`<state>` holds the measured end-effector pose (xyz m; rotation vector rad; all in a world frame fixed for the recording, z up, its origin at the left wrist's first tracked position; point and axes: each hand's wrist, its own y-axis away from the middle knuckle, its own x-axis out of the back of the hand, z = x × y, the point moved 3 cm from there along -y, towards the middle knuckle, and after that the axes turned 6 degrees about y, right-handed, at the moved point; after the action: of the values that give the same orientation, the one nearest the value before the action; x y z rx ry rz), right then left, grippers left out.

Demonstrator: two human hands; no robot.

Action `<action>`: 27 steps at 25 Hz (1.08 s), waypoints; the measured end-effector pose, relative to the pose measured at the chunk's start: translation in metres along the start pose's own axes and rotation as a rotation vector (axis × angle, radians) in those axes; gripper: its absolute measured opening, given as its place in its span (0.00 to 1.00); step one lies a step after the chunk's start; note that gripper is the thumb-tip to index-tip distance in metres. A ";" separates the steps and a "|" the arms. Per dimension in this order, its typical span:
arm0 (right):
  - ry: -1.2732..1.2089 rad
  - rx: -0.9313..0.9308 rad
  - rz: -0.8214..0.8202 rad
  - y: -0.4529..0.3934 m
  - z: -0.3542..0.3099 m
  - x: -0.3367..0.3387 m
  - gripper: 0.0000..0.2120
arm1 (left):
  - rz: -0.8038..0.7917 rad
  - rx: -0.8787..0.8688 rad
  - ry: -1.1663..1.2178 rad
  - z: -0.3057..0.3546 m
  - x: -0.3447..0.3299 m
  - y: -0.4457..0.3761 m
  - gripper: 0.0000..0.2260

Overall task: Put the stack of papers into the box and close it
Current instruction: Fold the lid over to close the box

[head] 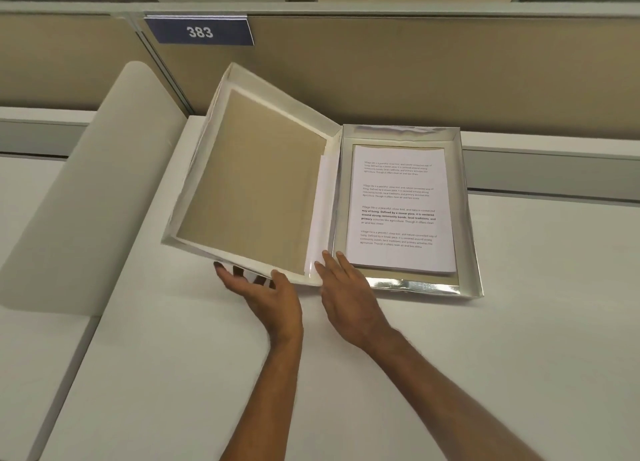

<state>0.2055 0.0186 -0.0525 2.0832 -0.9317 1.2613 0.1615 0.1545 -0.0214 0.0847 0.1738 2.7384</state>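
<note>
The left hand [266, 292], at lower centre of the frame, gripped the near edge of the one lid [256, 183], thumb on top and fingers beneath, the lid tilted up at centre left. The right hand [346, 287], just beside it, lay open, fingers spread, fingertips touching the hinge strip. One stack of papers [398, 211] lay flat inside the single box [471, 238] at centre right. One sign [200, 31] reading 383 hung on the partition at upper left.
</note>
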 end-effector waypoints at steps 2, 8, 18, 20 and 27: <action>-0.151 -0.014 0.016 0.001 0.003 0.005 0.23 | -0.093 -0.083 -0.005 0.003 -0.003 0.009 0.41; -0.831 -0.361 0.295 0.011 0.030 0.050 0.17 | -0.484 -0.279 -0.275 0.006 -0.031 0.042 0.30; -1.455 -0.944 0.788 0.082 0.143 0.112 0.18 | -0.864 -0.918 -0.861 -0.003 -0.079 0.073 0.32; -1.421 -0.948 0.723 0.086 0.152 0.109 0.19 | -0.871 -0.957 -0.906 -0.006 -0.085 0.075 0.31; -1.098 -0.973 0.551 0.090 0.170 0.107 0.22 | -0.916 -0.979 -1.043 -0.018 -0.094 0.070 0.34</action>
<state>0.2621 -0.1922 -0.0205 1.5765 -2.1100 -0.3720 0.2198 0.0515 -0.0332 0.8477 -1.0823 1.3609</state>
